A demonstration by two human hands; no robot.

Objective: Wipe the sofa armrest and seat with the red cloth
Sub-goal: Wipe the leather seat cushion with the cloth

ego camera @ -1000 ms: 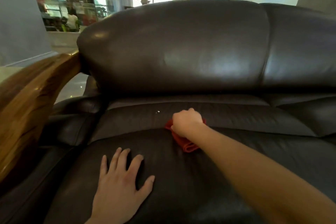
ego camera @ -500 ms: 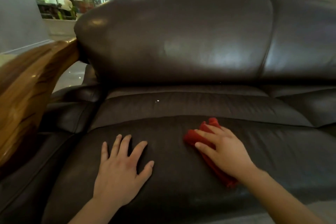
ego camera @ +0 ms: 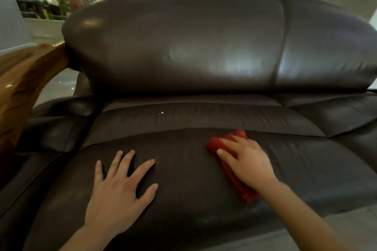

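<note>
I have the crumpled red cloth [ego camera: 230, 161] pinned under my right hand [ego camera: 247, 166], flat on the dark brown leather seat cushion [ego camera: 183, 179] of the sofa. The cloth is bunched into a long roll whose axis runs from just ahead of my fingertips, near the seam at the back of the cushion, down past the heel of my palm toward the front edge. My right hand lies along that same line, fingers [ego camera: 225, 153] extended and only loosely curled over the fabric, pressing on it, not gripping it; the hand looks slightly blurred, so I judge it is mid-stroke.

My left hand [ego camera: 120, 193] is empty, spread wide with the palm down on the cushion, well apart from the cloth and to the left of it; I read it as a brace.

The glossy wooden armrest [ego camera: 22, 87] rises beyond my left hand, further left and higher, with its padded leather inner part below it. From the cloth, the unwiped stretch of seat I would cover next lies toward my left hand, so the stroke should run crosswise to the roll's long axis. My right hand is the one on the cloth and should carry it.
</note>
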